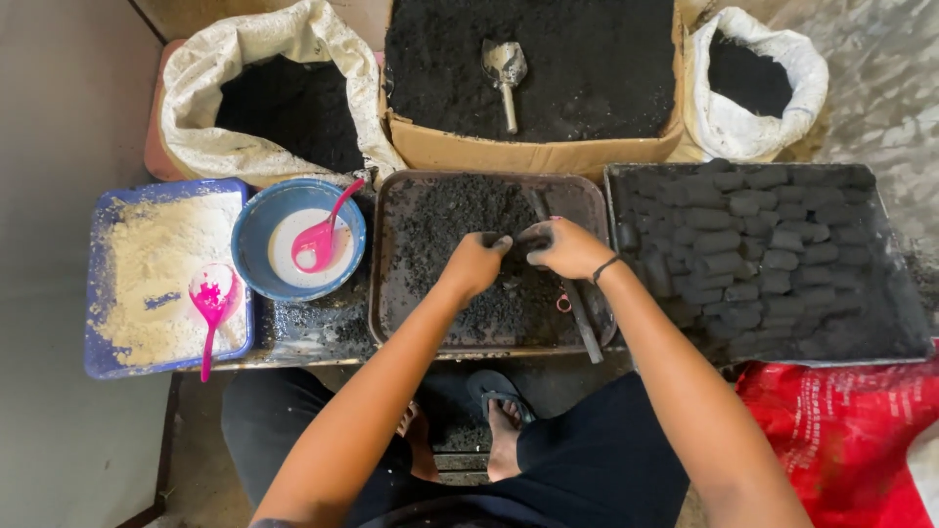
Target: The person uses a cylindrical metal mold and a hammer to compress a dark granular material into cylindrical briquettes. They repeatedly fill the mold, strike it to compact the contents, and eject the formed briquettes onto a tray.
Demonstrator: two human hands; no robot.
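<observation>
Both my hands meet over a brown tray (386,293) full of damp black charcoal mix (445,220). My left hand (474,262) and my right hand (562,247), blackened at the fingertips, pinch a small dark lump (518,242) of the mix between them. A dark band circles my right wrist. A dark rod-like tool (579,315) lies slanted across the tray under my right hand. To the right, a metal tray (905,337) carries rows of several pressed black briquettes (743,240).
A blue bowl (252,235) holds white liquid and a pink ladle (321,238). A blue tray (98,293) of pale powder has a pink spoon (209,298). Behind stand two white sacks (201,93) (797,73) of black powder and a cardboard box (528,154) with a metal scoop (505,73). A red bag (841,430) lies at right.
</observation>
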